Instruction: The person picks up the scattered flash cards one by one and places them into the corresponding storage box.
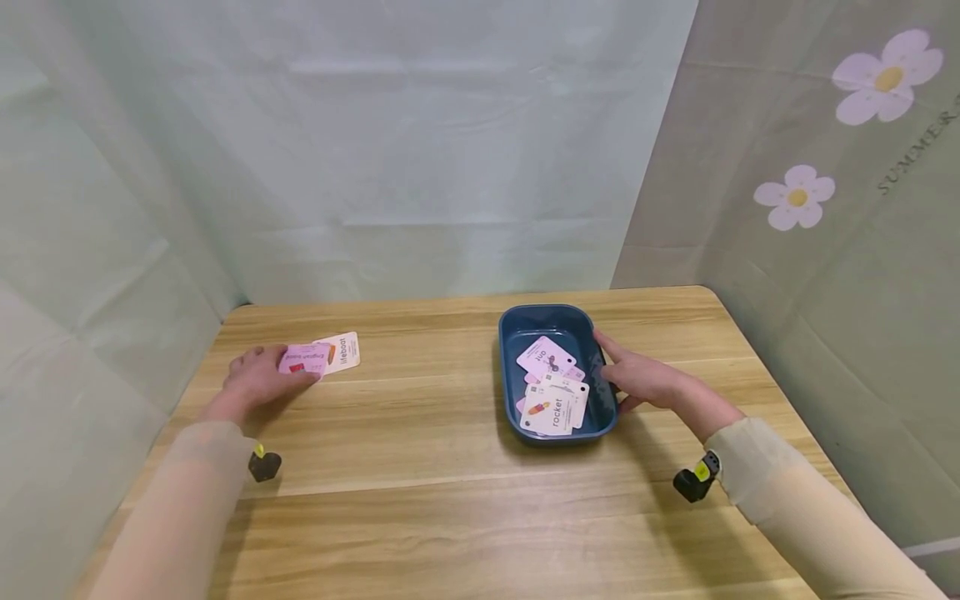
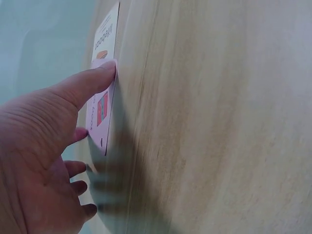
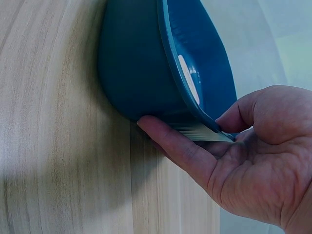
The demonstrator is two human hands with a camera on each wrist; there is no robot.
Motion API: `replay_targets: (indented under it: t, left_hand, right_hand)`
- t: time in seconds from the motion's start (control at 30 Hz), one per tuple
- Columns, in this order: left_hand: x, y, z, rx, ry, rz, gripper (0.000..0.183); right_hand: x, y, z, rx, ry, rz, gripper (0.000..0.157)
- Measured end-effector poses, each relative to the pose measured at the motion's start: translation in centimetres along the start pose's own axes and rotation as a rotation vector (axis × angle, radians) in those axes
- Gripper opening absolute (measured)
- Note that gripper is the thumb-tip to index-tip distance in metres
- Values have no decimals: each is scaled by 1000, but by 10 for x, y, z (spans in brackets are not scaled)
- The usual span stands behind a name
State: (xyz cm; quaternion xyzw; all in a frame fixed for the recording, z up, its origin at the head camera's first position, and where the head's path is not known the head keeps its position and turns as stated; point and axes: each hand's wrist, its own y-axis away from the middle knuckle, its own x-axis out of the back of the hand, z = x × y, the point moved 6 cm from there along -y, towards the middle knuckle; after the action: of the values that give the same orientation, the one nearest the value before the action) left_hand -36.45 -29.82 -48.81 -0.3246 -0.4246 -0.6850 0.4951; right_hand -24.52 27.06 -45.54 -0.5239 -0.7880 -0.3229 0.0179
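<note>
At the left of the table, my left hand point(image 1: 262, 377) pinches a pink card point(image 1: 306, 360) printed with English text and a small red picture. In the left wrist view the thumb lies on one edge of the pink card point(image 2: 101, 114) and a fingertip meets the opposite edge. Partly under it lies a white "lifeboat" card point(image 1: 345, 351). My right hand point(image 1: 647, 379) grips the right side of a deep blue rectangular dish point(image 1: 512, 333), thumb over the rim and fingers against the outer wall point(image 3: 136, 63). Inside the dish, a white "rocket" card point(image 1: 547, 412) overlaps several pink and white cards.
The wood-grain table point(image 1: 420, 500) ends at a pale fabric curtain point(image 1: 420, 167) behind, with more curtain at both sides. White flowers point(image 1: 798, 197) decorate the right curtain. A small black camera point(image 1: 693, 482) sits on the right wrist, another camera point(image 1: 264, 464) on the left.
</note>
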Motion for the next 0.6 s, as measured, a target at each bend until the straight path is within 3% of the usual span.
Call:
replay_targets:
  t: [0.4,0.6]
  left_hand:
    - [2,0,-1,-23,-32,-39,109]
    - [3,0,-1,-36,-11,9,106]
  right_hand:
    - [0,0,0,-1,16,6,77]
    - [0,0,0,-2,19,7,77]
